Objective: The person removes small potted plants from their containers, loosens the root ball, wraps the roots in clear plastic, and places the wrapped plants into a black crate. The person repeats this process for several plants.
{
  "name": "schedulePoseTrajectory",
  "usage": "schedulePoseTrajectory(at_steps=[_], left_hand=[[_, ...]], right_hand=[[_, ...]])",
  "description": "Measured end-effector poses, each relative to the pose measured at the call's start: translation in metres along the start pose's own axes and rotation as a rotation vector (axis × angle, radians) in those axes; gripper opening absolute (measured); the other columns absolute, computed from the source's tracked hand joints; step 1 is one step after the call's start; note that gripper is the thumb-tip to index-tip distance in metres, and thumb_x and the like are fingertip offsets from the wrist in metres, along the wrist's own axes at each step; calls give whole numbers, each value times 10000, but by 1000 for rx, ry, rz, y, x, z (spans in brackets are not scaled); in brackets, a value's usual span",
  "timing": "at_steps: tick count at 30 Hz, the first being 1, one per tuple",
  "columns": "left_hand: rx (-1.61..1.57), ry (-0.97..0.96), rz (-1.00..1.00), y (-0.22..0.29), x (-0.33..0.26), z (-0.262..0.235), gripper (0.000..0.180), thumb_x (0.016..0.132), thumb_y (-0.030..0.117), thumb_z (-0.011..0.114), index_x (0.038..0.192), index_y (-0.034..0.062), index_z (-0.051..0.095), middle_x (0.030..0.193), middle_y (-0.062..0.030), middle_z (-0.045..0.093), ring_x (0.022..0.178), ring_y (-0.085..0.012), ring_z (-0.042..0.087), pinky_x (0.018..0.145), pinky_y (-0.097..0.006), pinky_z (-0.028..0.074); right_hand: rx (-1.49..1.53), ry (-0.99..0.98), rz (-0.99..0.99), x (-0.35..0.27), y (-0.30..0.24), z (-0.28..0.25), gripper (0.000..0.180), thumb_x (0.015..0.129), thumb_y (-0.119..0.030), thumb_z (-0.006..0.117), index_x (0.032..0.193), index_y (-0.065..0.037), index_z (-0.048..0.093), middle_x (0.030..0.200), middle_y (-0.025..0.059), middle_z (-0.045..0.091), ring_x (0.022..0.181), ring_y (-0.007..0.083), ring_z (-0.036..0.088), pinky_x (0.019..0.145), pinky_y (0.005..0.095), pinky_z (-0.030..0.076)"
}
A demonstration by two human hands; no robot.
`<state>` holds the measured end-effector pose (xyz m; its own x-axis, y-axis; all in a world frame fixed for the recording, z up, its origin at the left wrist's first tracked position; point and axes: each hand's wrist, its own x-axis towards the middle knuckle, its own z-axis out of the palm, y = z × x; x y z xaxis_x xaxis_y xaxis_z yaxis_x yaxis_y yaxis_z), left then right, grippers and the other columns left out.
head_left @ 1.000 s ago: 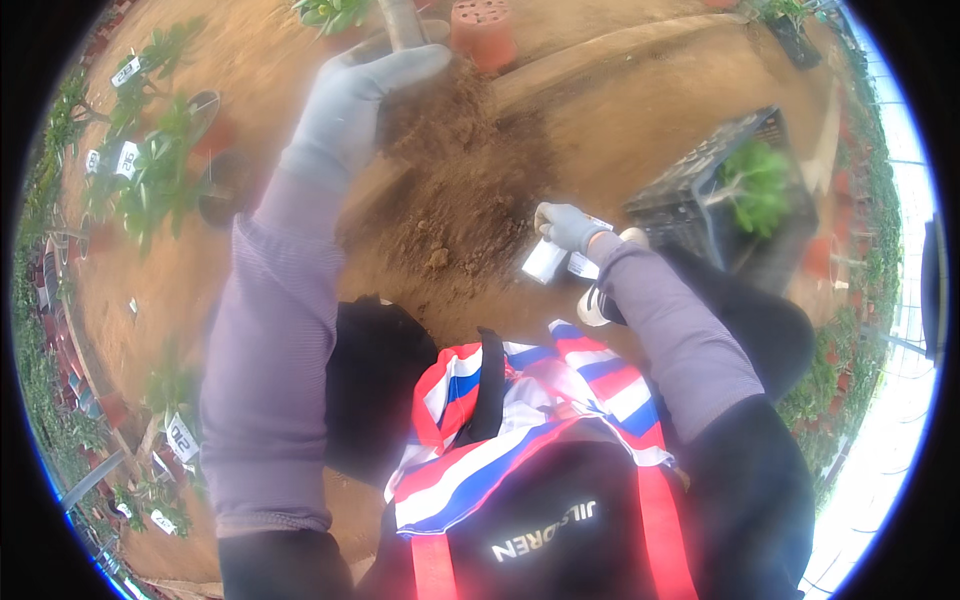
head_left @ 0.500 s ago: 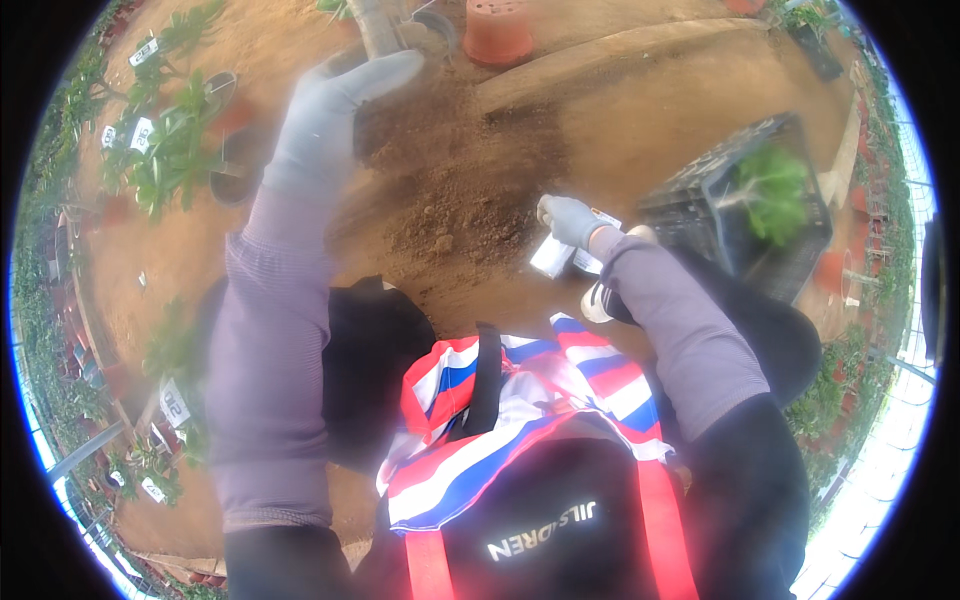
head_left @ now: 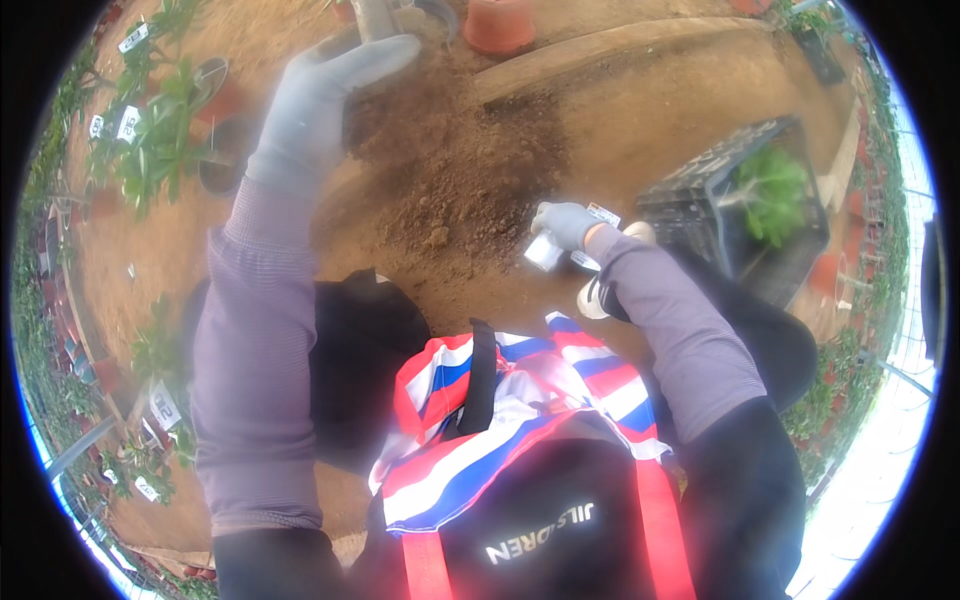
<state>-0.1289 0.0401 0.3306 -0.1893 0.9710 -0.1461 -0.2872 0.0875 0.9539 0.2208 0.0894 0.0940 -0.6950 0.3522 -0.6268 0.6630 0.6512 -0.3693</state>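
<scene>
Thick pale stem (head_left: 375, 18) at the very top of the view, just right of the reaching left hand (head_left: 308, 105), and here the person is crouching over a dark spread of loose soil (head_left: 450, 225)! The left hand is clasping that stem low down: the thumb is stretching straight across in front of it, while the fingers are curling out of sight behind, so there is no telling how tightly they are closing. Reddish-brown earth is filling the space right below the thumb, too blurred for roots to be picked out with certainty.

Over on the other side, the right hand (head_left: 565, 226) is pinching white tags (head_left: 543, 252), thumb and fingers drawing in close, one pale piece hanging below the knuckles. That hand is hovering or resting at the soil's right edge, near a white shoe (head_left: 592, 298); which of the two, the angle is not revealing.

The step looks to be a one-handed handling of the stem over the soil. The next move is probably calling for a steady left grip, with the tags staying clear of the dirt. A reddish pot (head_left: 500, 28) is standing just beyond the stem, to its right, and a black crate (head_left: 690, 210) is sitting past the right hand, a leafy green plant (head_left: 770, 195) showing against it.
</scene>
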Motion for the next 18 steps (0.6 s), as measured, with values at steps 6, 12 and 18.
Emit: schedulePoseTrajectory(at_steps=[6,12,18], left_hand=[[132,-36,-9,8,-7,9,458,929,205,656,1325,-16,587,1055,-29,659,893,-119,644,798,-257,508],[287,-11,66,15,-16,14,498,893,255,684,1312,-7,620,1203,-61,640,1111,-142,566,1016,-275,391],[227,-1,17,14,-16,12,521,875,279,699,1303,-10,628,1201,-56,640,1136,-138,547,1039,-278,360]], right_hand=[[105,46,63,-3,7,-3,156,844,-34,644,986,-90,676,1044,113,661,997,322,633,858,395,500],[450,157,221,-7,2,-14,97,898,-22,614,970,-69,659,964,113,668,948,324,633,821,394,500],[140,287,-39,-4,14,-4,138,870,-8,665,981,-70,717,1000,125,680,951,269,646,842,369,507]])
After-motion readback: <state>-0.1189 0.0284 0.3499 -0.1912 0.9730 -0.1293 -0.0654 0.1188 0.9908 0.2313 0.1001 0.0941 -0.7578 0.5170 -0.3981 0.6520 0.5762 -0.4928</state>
